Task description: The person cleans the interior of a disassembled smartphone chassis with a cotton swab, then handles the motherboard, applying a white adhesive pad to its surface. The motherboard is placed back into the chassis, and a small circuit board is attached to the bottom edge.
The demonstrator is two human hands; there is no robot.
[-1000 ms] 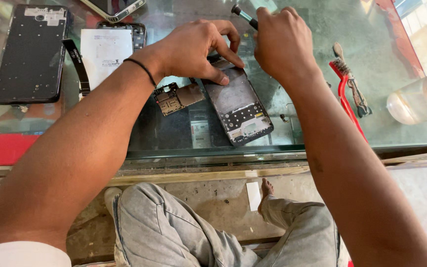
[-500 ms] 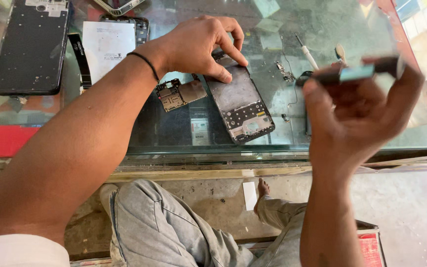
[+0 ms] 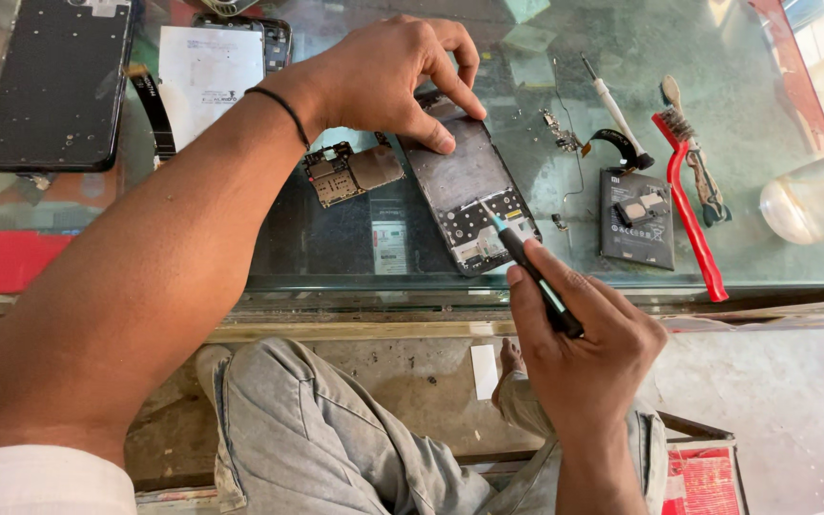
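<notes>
Pinning the opened phone (image 3: 469,195) flat on the glass counter (image 3: 774,76) with left hand (image 3: 388,76) fingertips at its twelve o'clock end; right hand (image 3: 588,348) closed around a screwdriver (image 3: 531,272), tip at six o'clock screws. Next needs steady, square seating.

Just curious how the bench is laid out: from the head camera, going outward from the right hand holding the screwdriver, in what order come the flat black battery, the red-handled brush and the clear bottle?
From the right hand:
1. Black battery, just above it.
2. Red-handled brush, right of the battery.
3. Clear bottle, at the far right edge.
</notes>
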